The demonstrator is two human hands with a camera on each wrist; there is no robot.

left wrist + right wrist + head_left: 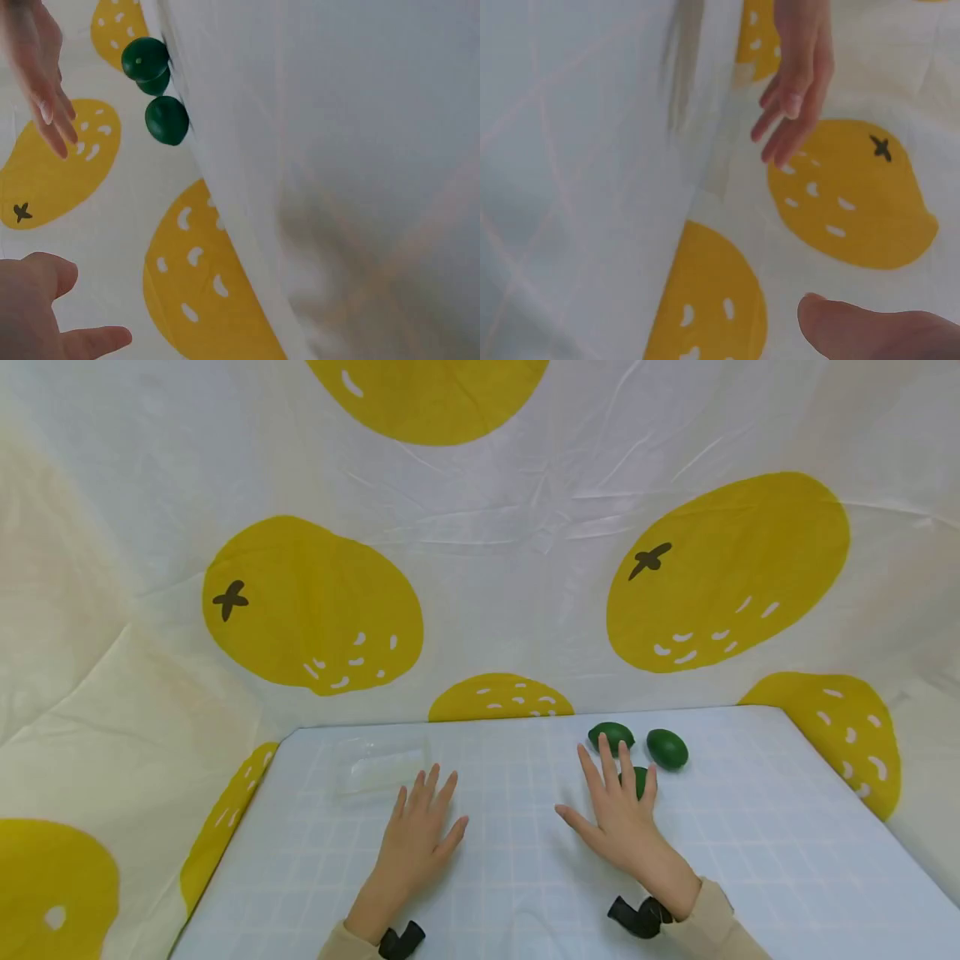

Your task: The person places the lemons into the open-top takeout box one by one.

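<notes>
Both hands hover over the table with fingers spread and nothing held. In the head view the left hand (417, 839) is just in front of a clear plastic box (347, 777) at the back left. My right hand (622, 827) is at the right, its fingertips overlapping the view of the green limes. One lime (615, 732) lies behind the fingers, a second lime (667, 749) to their right, and a third lime (641, 782) is partly hidden by them. The left wrist view also shows the limes (166, 121) by the table's far edge, apart from the right hand (37, 75).
A pale checked cloth covers the table (495, 860). Behind and beside it hangs a white curtain (510, 593) printed with yellow fruit. A faint, clear curved outline (528, 917) shows near the front middle; its kind cannot be told.
</notes>
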